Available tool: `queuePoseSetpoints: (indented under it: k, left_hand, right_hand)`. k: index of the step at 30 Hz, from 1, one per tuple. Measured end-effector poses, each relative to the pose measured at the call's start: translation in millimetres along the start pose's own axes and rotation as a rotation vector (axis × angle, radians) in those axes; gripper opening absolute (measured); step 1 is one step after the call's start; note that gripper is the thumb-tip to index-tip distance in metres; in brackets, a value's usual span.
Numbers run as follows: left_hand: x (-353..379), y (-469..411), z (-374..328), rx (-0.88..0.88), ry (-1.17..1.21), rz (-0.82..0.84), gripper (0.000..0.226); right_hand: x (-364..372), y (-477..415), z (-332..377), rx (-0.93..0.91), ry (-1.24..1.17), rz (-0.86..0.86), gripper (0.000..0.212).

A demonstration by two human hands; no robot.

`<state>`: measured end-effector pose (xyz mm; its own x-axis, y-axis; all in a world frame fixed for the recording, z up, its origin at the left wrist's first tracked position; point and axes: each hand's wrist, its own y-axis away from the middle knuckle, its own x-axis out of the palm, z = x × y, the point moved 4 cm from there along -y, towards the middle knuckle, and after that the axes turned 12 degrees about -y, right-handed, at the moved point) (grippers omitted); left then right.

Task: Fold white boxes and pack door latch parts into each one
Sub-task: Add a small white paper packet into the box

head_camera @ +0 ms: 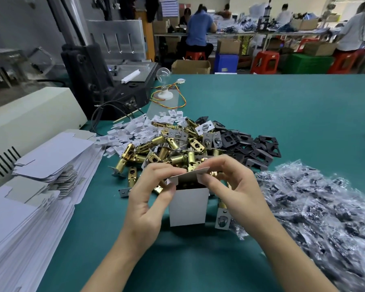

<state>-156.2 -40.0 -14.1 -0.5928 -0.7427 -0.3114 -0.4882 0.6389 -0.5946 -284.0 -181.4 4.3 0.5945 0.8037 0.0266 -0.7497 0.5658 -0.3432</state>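
A small white box (188,207) stands upright on the green table (282,114), its top flaps open. My left hand (150,197) pinches the left flap and grips that side of the box. My right hand (236,188) pinches the right flap. Right behind the box lies a heap of brass door latches (167,150). Black strike plates (255,146) are piled to the right of the heap. Small white card inserts (133,129) lie behind it on the left. Plastic bags of dark parts (316,207) cover the table at my right.
Stacks of flat white box blanks (40,182) fill the left side. A beige machine (30,116) and a black press (97,66) stand at the back left, with a bulb and coloured wires (164,89). People sit at benches far behind.
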Motion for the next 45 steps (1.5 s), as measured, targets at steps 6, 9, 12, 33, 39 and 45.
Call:
queuePoseSetpoints:
  k: [6,9,12,33,39,45]
  left_hand:
    - [5.9,-2.1,9.1,-0.155,0.283,0.121,0.029]
    - [12.8,-2.1,9.3,-0.218,0.345,0.141,0.030]
    - [14.0,-1.9,6.9,-0.217,0.321,0.110,0.030]
    - [-8.2,-2.2,-7.3,0.127,-0.169,0.008,0.022]
    - [-6.0,-1.2,-7.8,0.053,-0.150,-0.013,0.025]
    - [-3.2,-1.7,-4.3,0.007,-0.134,-0.013,0.020]
  right_hand:
    - [7.3,-2.4,-0.5,0.060,-0.107,-0.001,0.014]
    - [10.8,-4.2,-2.2,0.078,-0.114,0.010,0.021]
    - [11.5,-3.6,-1.5,0.071,-0.132,0.014,0.018]
    - [8.2,6.4,5.5,0.011,0.000,0.130,0.018]
    - [6.4,5.7,3.1,-0.016,0.073,0.130,0.017]
    - [6.0,4.0,2.1,-0.117,0.151,0.089,0.017]
